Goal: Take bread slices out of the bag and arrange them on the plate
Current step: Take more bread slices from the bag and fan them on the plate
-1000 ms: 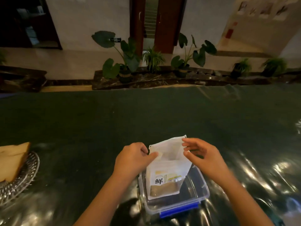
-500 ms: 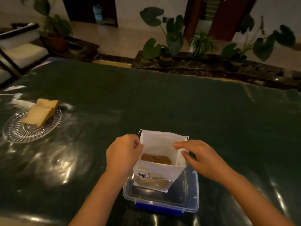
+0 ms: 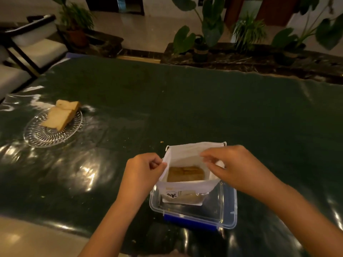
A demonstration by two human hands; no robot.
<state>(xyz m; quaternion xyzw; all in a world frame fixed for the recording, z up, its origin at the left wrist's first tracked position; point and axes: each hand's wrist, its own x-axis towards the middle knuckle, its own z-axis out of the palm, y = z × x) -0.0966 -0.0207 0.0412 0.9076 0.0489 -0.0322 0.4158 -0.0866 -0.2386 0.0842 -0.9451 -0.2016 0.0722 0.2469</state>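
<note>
— At the bag, both hands pinched its rim: left hand, right hand, mouth spread wide.
— Bread showed inside, bag upright in the tub.
— Two slices lay on the plate, far left. More remained, I'd say.

A dark green table fills the frame; a glass plate sits at left, a clear plastic box at lower centre.
</note>
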